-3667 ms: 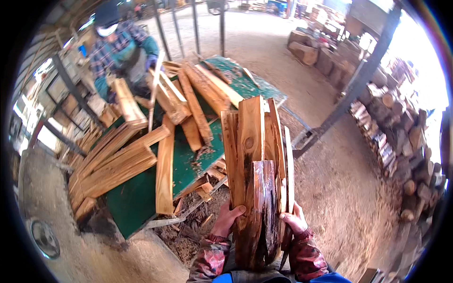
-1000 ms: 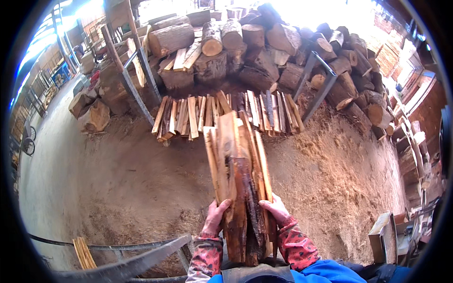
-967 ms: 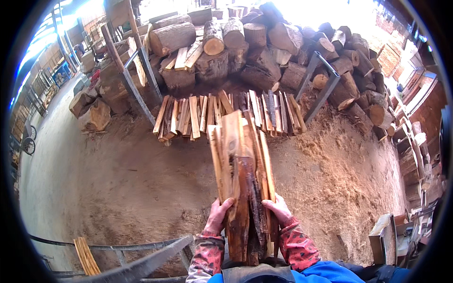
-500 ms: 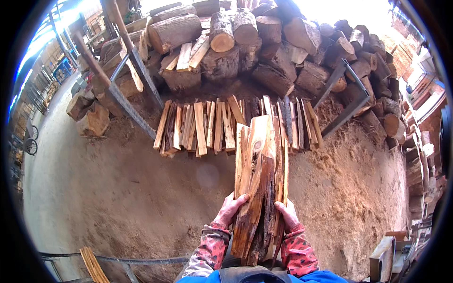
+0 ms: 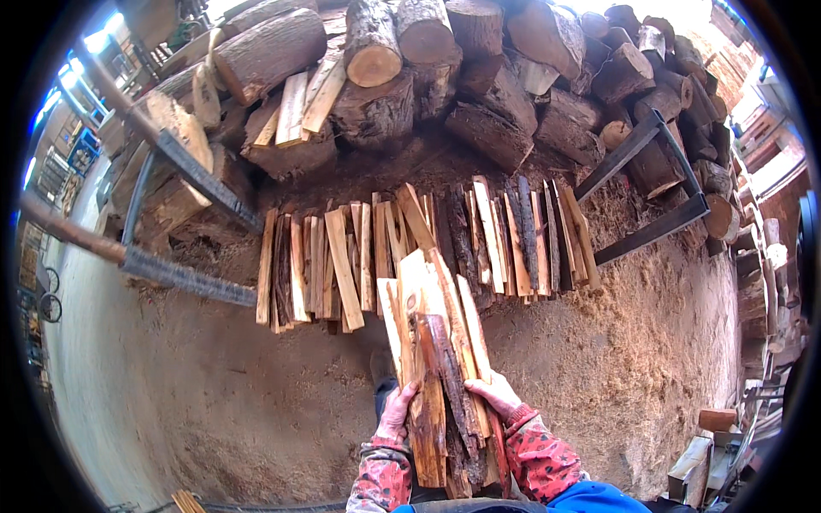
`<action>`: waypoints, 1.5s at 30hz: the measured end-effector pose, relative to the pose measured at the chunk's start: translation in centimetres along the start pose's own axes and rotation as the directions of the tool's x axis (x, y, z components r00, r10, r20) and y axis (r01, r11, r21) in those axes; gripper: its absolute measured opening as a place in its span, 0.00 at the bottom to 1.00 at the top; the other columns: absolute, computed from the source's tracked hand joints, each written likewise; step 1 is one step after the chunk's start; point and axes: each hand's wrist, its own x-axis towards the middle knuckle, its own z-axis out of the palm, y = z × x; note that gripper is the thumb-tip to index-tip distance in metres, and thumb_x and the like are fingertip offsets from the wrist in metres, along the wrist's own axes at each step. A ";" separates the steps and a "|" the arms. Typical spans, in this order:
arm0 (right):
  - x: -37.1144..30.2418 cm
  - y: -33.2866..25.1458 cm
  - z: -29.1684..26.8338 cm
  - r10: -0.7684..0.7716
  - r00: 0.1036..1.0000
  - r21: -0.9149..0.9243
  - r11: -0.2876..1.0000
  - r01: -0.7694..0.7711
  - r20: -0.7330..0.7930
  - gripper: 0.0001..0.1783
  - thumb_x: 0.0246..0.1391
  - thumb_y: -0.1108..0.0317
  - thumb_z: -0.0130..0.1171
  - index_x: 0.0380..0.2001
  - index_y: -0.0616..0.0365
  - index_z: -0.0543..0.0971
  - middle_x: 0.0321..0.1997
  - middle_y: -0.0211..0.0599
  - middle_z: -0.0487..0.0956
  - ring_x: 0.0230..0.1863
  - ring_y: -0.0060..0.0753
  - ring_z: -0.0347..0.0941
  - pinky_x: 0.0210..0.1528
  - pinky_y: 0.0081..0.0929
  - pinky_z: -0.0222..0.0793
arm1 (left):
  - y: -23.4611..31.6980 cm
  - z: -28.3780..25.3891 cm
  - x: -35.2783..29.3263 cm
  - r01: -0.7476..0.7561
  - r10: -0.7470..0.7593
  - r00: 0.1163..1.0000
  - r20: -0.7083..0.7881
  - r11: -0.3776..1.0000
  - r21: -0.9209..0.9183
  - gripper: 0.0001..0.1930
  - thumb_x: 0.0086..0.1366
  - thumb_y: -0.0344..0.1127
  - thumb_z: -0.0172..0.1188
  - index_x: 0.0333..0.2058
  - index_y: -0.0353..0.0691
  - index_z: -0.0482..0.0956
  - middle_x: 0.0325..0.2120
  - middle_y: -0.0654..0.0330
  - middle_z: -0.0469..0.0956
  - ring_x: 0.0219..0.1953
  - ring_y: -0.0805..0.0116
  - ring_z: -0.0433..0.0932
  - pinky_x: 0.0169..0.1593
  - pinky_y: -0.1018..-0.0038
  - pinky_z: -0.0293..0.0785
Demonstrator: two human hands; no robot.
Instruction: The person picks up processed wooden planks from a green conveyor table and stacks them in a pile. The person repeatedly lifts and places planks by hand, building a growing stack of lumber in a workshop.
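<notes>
A bundle of split firewood (image 5: 434, 350) is clasped upright in front of my body, its far end leaning toward a row of split sticks. My left hand (image 5: 396, 410) presses against the left side of the bundle, thumb on top. On the other side my right hand (image 5: 494, 395) grips it, thumb laid over the edge. Some pieces have dark bark, others show pale bare wood. Just beyond the bundle lies the row of split sticks (image 5: 342, 265), packed side by side between two metal frames.
The left metal frame (image 5: 192, 171) and the right metal frame (image 5: 654, 184) flank the row. Behind it rises a heap of round logs (image 5: 376, 111). Sawdust covers the floor (image 5: 256, 385). At the lower right are metal parts (image 5: 693, 466).
The row, the frames and the log heap now appear closer and larger. The bundle has shifted slightly left and lower in view, still held by both hands.
</notes>
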 end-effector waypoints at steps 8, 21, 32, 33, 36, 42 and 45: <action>12.7 1.7 4.3 0.147 0.989 0.024 0.989 -0.146 -0.026 0.33 0.50 0.58 0.68 0.55 0.66 0.71 0.48 0.36 0.78 0.46 0.25 0.73 0.53 0.27 0.69 | 5.5 -6.6 10.0 0.140 -0.144 0.989 -0.031 0.986 -0.091 0.28 0.60 0.48 0.65 0.52 0.35 0.73 0.41 0.60 0.79 0.41 0.68 0.79 0.47 0.70 0.76; 35.0 -1.3 8.7 -0.038 0.999 -0.016 0.999 0.038 0.008 0.45 0.45 0.53 0.72 0.61 0.65 0.65 0.57 0.42 0.73 0.57 0.31 0.68 0.62 0.28 0.62 | 19.6 -12.4 27.3 -0.063 0.068 0.997 -0.036 0.991 0.118 0.27 0.56 0.51 0.67 0.47 0.38 0.73 0.33 0.67 0.75 0.35 0.74 0.74 0.41 0.73 0.73; 49.3 7.3 8.4 -0.222 0.930 -0.711 0.701 -0.056 -0.292 0.61 0.44 0.52 0.69 0.67 0.71 0.42 0.65 0.66 0.56 0.65 0.63 0.55 0.67 0.44 0.54 | 20.8 -14.1 41.5 0.049 0.414 0.860 -0.298 0.514 0.856 0.57 0.47 0.54 0.76 0.65 0.26 0.53 0.61 0.40 0.63 0.64 0.53 0.62 0.66 0.66 0.56; 49.4 7.8 8.6 -0.232 0.918 -0.701 0.710 -0.068 -0.323 0.59 0.44 0.56 0.69 0.67 0.71 0.43 0.64 0.65 0.58 0.64 0.63 0.56 0.66 0.46 0.55 | 20.3 -15.0 41.8 0.027 0.452 0.847 -0.281 0.490 0.871 0.57 0.46 0.54 0.76 0.65 0.26 0.53 0.61 0.40 0.63 0.64 0.52 0.62 0.66 0.66 0.56; 49.0 7.9 8.3 -0.291 0.916 -0.801 0.597 -0.052 -0.276 0.54 0.46 0.59 0.68 0.66 0.71 0.47 0.63 0.61 0.60 0.64 0.61 0.58 0.65 0.45 0.57 | 19.1 -16.8 42.4 -0.020 0.530 0.816 -0.230 0.423 0.906 0.57 0.45 0.54 0.76 0.64 0.25 0.53 0.61 0.37 0.63 0.64 0.50 0.62 0.67 0.65 0.56; 46.7 7.1 3.1 -0.512 0.811 -0.877 0.480 -0.004 -0.284 0.32 0.49 0.65 0.63 0.57 0.62 0.66 0.54 0.52 0.68 0.55 0.51 0.65 0.57 0.41 0.66 | 20.1 -15.5 41.3 0.085 0.500 0.814 -0.296 0.402 0.912 0.55 0.47 0.53 0.75 0.63 0.23 0.54 0.61 0.36 0.62 0.64 0.48 0.62 0.66 0.65 0.56; 46.1 9.0 2.3 -0.180 0.935 -0.865 0.463 -0.194 -0.306 0.26 0.50 0.66 0.62 0.51 0.64 0.70 0.53 0.50 0.68 0.51 0.50 0.69 0.55 0.42 0.69 | 19.1 -16.1 41.1 0.050 0.500 0.824 -0.266 0.403 0.914 0.52 0.49 0.51 0.74 0.62 0.22 0.56 0.61 0.35 0.62 0.64 0.47 0.62 0.66 0.65 0.56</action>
